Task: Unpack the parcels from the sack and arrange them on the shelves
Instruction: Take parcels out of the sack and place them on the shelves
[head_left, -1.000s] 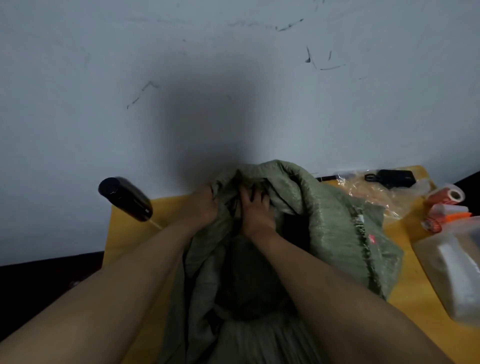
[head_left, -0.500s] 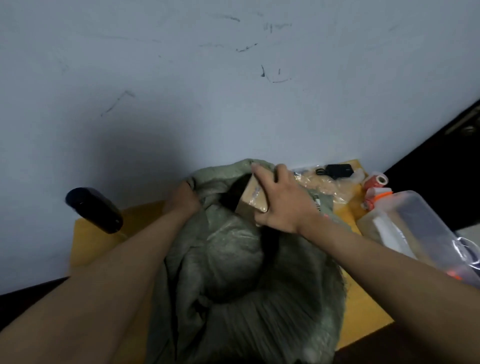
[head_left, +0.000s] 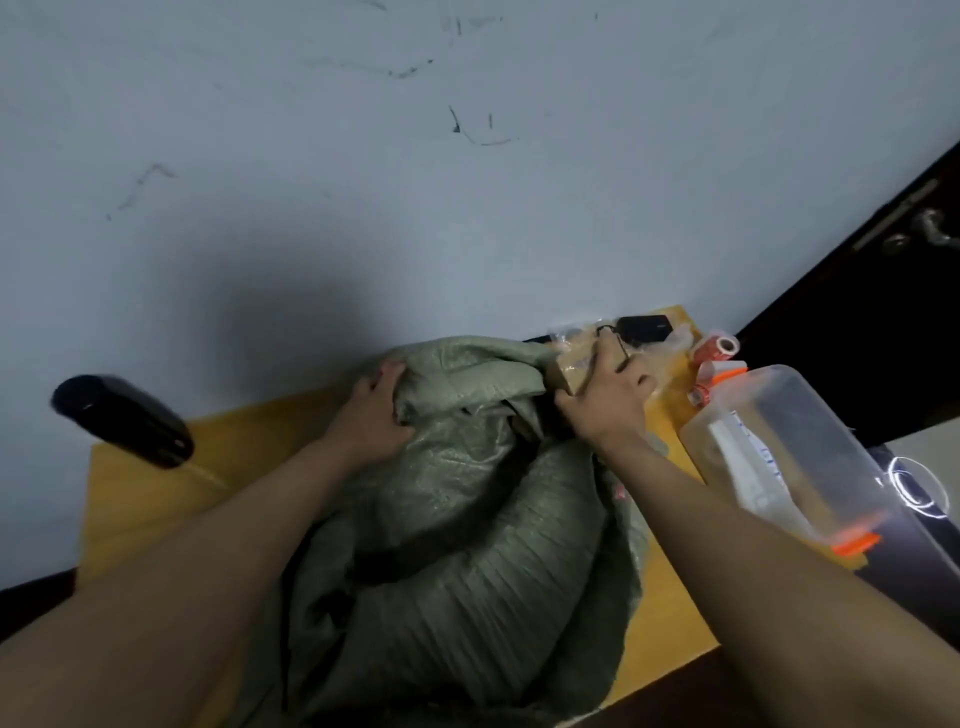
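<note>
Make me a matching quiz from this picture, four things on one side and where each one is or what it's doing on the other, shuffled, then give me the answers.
Things:
1. left hand
2. right hand
3. clear tub
4. black bottle

Places or states:
A. lying at the table's far left edge
B. gripping a small brown box
C. holding the sack at its mouth
D. at the table's right edge, orange clip on its side

Pairs: 1-C, 2-B, 3-D, 4-A
</note>
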